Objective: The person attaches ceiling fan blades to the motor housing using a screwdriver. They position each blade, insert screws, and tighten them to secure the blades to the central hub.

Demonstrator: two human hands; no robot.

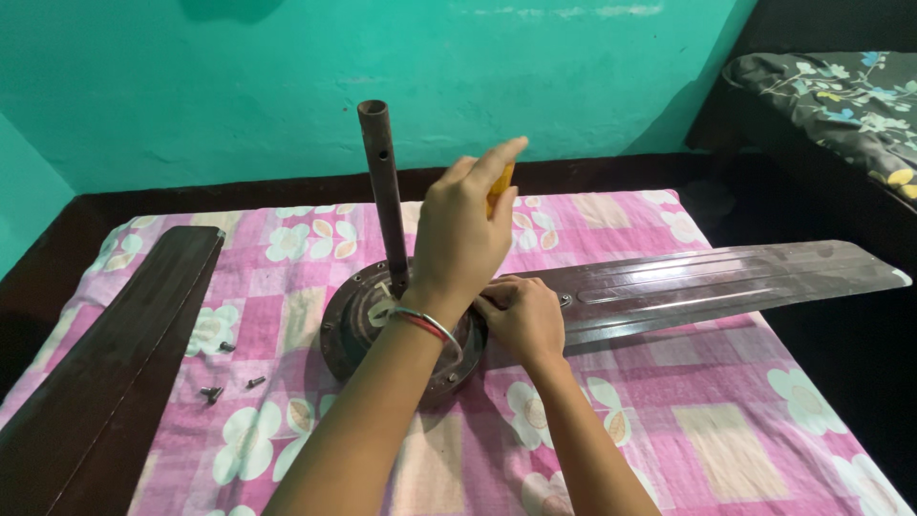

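Left hand (460,229): closed around the orange handle of a screwdriver (499,186), raised above the fan hub; the handle's long axis runs steeply, its top leaning away from the person, and the shaft is hidden behind the hand.
Right hand (521,315): just below and right of the left one, fingers curled and pressed on the hub's rim where the blade joins; what it pinches cannot be told.
Fan motor: round dark brown metal ceiling-fan hub (349,330) under both hands, its brown down-rod (384,186) upright just left of the left hand.
Attached blade: long glossy brown metal blade (726,277) pointing right from the right hand.
Loose blade: dark brown blade (115,354) far left.
Screws: small dark screws (229,377) left of the forearm.
Surface: pink floral cloth (669,411).
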